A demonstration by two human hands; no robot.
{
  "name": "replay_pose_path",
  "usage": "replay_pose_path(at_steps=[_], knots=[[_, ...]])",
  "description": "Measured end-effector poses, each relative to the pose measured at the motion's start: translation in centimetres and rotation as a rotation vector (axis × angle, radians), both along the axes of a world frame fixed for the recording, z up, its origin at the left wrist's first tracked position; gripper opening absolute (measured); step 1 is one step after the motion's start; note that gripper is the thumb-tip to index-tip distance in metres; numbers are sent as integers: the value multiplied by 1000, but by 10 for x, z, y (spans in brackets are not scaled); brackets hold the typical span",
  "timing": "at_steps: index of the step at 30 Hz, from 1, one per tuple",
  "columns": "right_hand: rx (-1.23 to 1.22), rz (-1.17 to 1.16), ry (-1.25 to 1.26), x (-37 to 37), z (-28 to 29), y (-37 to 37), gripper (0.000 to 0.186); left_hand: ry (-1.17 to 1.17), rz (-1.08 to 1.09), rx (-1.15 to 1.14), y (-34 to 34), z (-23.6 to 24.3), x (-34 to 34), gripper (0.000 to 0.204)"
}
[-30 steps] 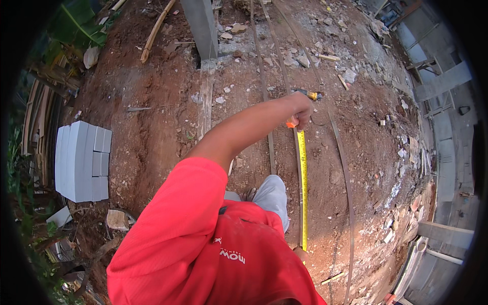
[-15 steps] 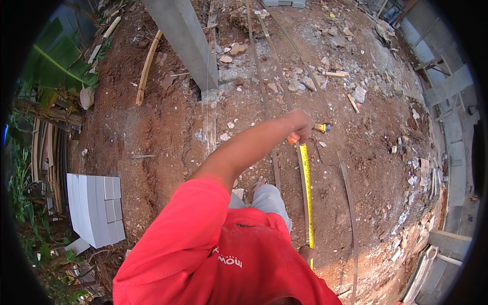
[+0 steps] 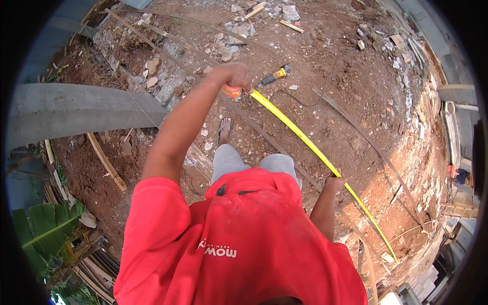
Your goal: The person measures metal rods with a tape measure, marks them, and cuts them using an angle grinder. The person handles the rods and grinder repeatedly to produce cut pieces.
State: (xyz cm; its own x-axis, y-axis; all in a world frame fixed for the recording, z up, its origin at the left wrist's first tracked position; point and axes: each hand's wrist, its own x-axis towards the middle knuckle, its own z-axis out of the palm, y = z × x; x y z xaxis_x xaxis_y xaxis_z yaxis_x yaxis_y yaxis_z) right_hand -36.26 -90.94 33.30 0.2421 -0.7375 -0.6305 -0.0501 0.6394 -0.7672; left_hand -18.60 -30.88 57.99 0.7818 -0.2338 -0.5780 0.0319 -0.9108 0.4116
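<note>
My left hand (image 3: 235, 77) is closed round an orange tape measure case (image 3: 231, 92), with the yellow blade (image 3: 288, 124) drawn out diagonally towards the lower right. My right hand (image 3: 334, 186) has its fingers curled on that blade, which runs on past it along the dirt. Long flat metal strips (image 3: 366, 138) lie on both sides of the tape. A yellow-and-black power tool (image 3: 274, 76) with a cord rests on the ground just right of my left hand. My sandalled foot (image 3: 224, 129) is below the left hand.
A grey concrete column (image 3: 76, 112) crosses the left side. A curved wooden piece (image 3: 104, 162) lies below it, near banana leaves (image 3: 46, 229) and stacked timber. Rubble (image 3: 239, 35) litters the reddish dirt at the top. Grey boards (image 3: 455, 94) and pipes line the right edge.
My view has swung round, so the column now lies crosswise at left and the tape runs diagonally. My left hand sits higher in the picture; more of my right hand and forearm shows.
</note>
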Motion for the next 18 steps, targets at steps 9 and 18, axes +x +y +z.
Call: replay_pose_path(at_steps=[9,18], knots=[[145,213,-11,34,1,187,33,177,-247,-168,11,-125,73,43],[251,378,55,33,1,334,41,245,-337,-125,10,-170,105,42]])
